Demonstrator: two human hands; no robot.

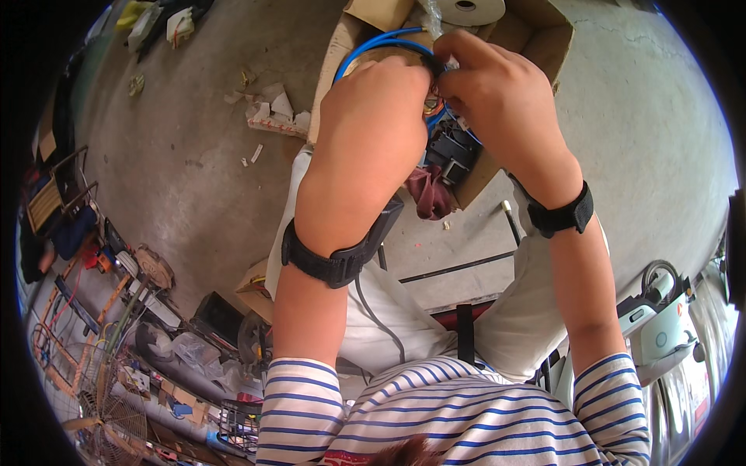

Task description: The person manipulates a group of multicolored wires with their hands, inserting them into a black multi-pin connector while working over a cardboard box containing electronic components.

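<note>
Both my hands meet over an open cardboard box point(561, 35) in front of me. My left hand point(377, 101) is curled closed around a loop of blue cable point(371, 45), with its fingertips mostly hidden behind the back of the hand. Close beside it, my right hand point(501, 89) has thumb and forefinger bent together in a pinch at a small dark spot by the cable. What sits between those fingertips is too small to make out. Below the hands, the box holds black plastic parts point(451, 151) and a dark red cloth point(431, 193).
A white spool point(465, 8) lies at the box's far end. Torn packaging point(276, 109) is on the concrete floor to the left. A wire fan guard point(109, 404), tools and clutter fill the lower left. A white machine point(660, 334) stands at the right.
</note>
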